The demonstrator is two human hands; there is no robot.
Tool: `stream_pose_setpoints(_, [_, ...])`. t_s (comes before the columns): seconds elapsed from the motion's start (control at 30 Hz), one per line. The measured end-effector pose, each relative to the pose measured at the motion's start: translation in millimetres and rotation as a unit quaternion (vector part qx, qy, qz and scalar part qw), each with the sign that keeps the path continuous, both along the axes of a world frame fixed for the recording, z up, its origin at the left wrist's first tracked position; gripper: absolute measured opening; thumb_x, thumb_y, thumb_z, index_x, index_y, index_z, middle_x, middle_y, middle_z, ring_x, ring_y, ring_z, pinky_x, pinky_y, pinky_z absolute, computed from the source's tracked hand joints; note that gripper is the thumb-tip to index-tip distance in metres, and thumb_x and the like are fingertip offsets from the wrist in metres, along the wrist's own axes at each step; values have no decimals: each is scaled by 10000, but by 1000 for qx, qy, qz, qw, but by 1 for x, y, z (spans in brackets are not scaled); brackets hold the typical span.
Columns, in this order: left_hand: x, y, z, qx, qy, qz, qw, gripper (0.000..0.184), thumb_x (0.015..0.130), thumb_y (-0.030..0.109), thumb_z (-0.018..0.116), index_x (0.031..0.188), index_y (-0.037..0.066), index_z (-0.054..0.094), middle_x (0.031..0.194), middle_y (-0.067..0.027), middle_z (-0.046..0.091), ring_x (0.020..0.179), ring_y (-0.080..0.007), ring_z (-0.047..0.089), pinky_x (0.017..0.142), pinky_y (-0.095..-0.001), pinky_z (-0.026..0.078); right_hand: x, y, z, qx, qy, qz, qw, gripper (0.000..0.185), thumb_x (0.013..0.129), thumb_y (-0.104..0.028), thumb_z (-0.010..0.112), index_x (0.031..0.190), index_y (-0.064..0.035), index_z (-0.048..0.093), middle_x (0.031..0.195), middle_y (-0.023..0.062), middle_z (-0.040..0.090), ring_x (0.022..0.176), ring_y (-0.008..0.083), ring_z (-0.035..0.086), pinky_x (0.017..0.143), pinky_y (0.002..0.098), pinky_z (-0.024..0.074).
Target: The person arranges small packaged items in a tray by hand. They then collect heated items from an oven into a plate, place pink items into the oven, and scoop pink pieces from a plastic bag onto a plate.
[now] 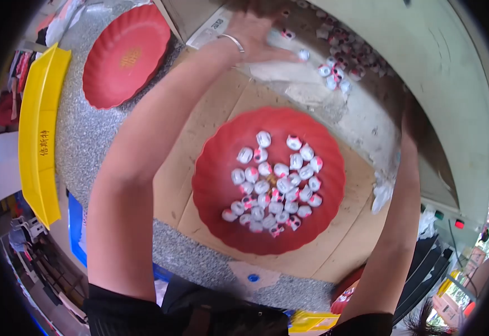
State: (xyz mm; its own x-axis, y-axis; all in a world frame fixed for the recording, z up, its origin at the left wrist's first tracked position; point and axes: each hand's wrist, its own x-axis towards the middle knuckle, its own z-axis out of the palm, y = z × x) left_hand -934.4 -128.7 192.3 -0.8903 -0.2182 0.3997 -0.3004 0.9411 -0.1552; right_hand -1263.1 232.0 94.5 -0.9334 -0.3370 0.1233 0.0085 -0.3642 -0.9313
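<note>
My left hand [258, 36] reaches into a pale box-like housing [446, 73], its fingers apart and the thumb stretched out near a few small round pieces. These small white, pink and black pieces [334, 75] lie loose on the housing floor, with a darker heap [351, 47] behind them. My right hand [411, 115] is at the housing's right side, mostly lost in shadow, so its fingers do not show. Between my arms a red scalloped bowl [211, 224] holds many of the same small pieces [275, 187]. Neither hand touches the bowl.
Under the red bowl lies brown cardboard [345, 241] on a speckled grey tabletop [200, 252]. A second red scalloped dish [127, 61] with a gold mark stands at upper left. Beside it is a yellow tray [40, 140]. A crumpled clear plastic scrap [383, 193] hangs near my right forearm.
</note>
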Motion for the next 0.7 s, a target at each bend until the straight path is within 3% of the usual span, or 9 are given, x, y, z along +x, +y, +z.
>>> stream_pose_setpoints(0.03, [-29, -21, -35, 63, 8, 20, 998, 634, 805, 409, 645, 1328, 110, 447, 1364, -203, 403, 1288, -346, 351, 1033, -408, 343, -30, 8, -12, 185, 195, -23, 963, 476, 938, -325, 482, 1298, -14, 478, 1329, 169, 492, 1257, 261, 435, 1043, 372, 336])
stream_pose_setpoints(0.07, [-41, -29, -32, 194, 51, -43, 979, 580, 844, 427, 597, 1307, 100, 475, 1352, -196, 428, 1257, -321, 393, 1023, -404, 352, -19, -6, 8, 181, 205, -17, 962, 476, 938, -325, 482, 1298, -14, 478, 1329, 169, 492, 1257, 261, 435, 1043, 372, 336])
stream_pose_setpoints(0.13, [-102, -72, -86, 361, 56, 35, 930, 527, 810, 394, 573, 1296, 209, 491, 1441, -129, 314, 1234, -361, 394, 997, -407, 369, -36, -25, 21, 172, 199, -15, 965, 466, 937, -319, 483, 1291, -15, 482, 1316, 164, 497, 1243, 257, 441, 1036, 369, 342])
stream_pose_setpoints(0.17, [-120, -82, -105, 457, 206, -18, 865, 490, 829, 437, 508, 1249, 188, 539, 1359, -155, 430, 1185, -338, 457, 952, -403, 403, -44, -37, 26, 166, 195, -16, 966, 461, 937, -316, 484, 1287, -15, 484, 1310, 162, 500, 1236, 255, 444, 1032, 368, 344])
stream_pose_setpoints(0.3, [-163, -75, -94, 465, 223, -20, 857, 478, 827, 426, 515, 1237, 182, 547, 1344, -156, 442, 1180, -335, 463, 947, -401, 406, -65, -64, 31, 152, 164, -22, 974, 442, 936, -303, 486, 1272, -16, 493, 1284, 152, 510, 1209, 247, 456, 1018, 363, 355])
stream_pose_setpoints(0.47, [-176, 13, -93, 500, 202, -15, 842, 458, 825, 407, 527, 1217, 173, 561, 1321, -159, 464, 1170, -331, 472, 939, -399, 410, -27, -86, 18, 153, 83, -36, 984, 417, 935, -287, 489, 1253, -17, 503, 1251, 140, 522, 1174, 237, 471, 1000, 357, 367])
stream_pose_setpoints(0.7, [-163, 39, -86, 537, 183, -26, 823, 430, 822, 380, 544, 1190, 160, 580, 1288, -162, 493, 1156, -325, 485, 927, -395, 417, 46, -127, 30, 138, -16, -65, 988, 383, 934, -265, 493, 1226, -18, 518, 1206, 123, 540, 1126, 223, 492, 975, 348, 386])
